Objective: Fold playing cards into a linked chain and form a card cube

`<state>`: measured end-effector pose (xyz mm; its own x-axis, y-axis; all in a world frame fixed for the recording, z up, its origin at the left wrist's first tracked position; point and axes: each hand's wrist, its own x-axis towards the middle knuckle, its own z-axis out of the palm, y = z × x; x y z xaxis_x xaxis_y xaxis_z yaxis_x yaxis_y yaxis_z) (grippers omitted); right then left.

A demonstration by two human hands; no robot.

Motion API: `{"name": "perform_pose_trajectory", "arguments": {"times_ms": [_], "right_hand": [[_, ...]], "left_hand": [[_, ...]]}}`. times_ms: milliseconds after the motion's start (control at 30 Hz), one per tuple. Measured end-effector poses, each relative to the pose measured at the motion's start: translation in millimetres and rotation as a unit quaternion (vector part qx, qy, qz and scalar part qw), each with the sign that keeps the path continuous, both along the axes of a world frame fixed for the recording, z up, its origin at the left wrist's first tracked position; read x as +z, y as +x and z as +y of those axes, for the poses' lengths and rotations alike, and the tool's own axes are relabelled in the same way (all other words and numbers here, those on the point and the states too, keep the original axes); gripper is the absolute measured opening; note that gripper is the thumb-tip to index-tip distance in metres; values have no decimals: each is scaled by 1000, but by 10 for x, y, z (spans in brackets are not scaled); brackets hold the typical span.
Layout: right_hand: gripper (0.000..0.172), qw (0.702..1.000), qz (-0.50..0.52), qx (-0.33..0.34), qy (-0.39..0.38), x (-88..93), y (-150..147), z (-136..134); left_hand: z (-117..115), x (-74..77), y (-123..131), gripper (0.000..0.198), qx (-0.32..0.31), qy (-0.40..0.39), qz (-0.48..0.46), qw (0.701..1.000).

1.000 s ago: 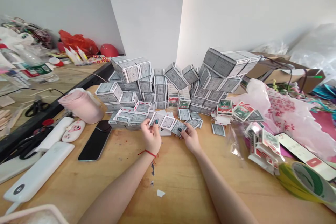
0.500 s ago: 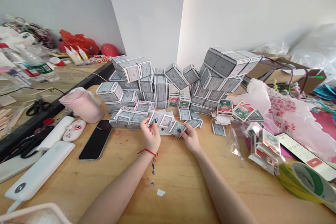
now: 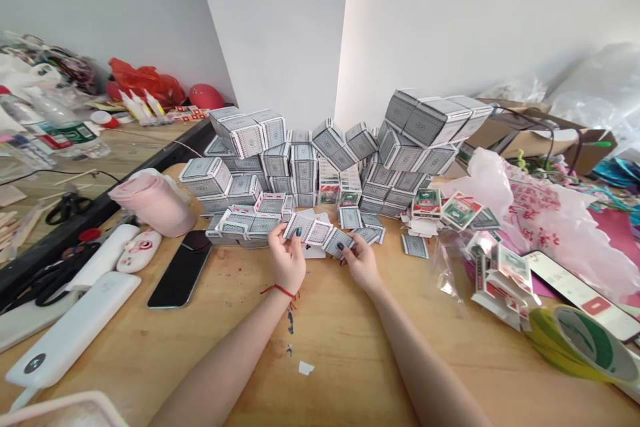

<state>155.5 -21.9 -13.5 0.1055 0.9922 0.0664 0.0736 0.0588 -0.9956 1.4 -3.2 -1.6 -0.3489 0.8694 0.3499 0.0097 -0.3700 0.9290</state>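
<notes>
My left hand (image 3: 289,263) is closed, thumb on top, around folded playing cards (image 3: 319,233) with grey patterned backs, joined in a short strip. Between the thumb and fingers of my right hand (image 3: 362,265) is another folded playing card (image 3: 335,241), its left edge touching or overlapping the strip's right end; I cannot tell which. Under them a face-up playing card (image 3: 315,253) lies on the table. Just behind both hands rise stacked blocks (image 3: 305,167) folded from the same cards. Loose folded cards (image 3: 351,217) rest beside my right hand.
A black phone (image 3: 181,269), pink pouch (image 3: 154,203) and white power bank (image 3: 75,330) lie to the left. On the right are opened card boxes (image 3: 505,280), yellow-green tape (image 3: 580,343), a lit phone (image 3: 583,293) and a plastic bag (image 3: 545,207). A wall stands behind the blocks.
The card in my right hand has come up against the right end of the strip in my left hand, closing the gap between them. The camera view has shifted slightly.
</notes>
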Motion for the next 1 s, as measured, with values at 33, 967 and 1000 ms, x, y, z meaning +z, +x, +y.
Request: {"name": "perform_pose_trajectory", "arguments": {"times_ms": [33,967,1000], "right_hand": [[33,1000,6,-1,-2,-1,-2,3],[28,998,-55,-26,-6,-57,5,3],[27,999,-48,-24,-5,-49,4,1]], "left_hand": [[-4,5,-1,33,-2,5,7,1000],[-44,-1,25,32,-19,39,54,998],[-39,3,25,32,-18,37,51,998]]}}
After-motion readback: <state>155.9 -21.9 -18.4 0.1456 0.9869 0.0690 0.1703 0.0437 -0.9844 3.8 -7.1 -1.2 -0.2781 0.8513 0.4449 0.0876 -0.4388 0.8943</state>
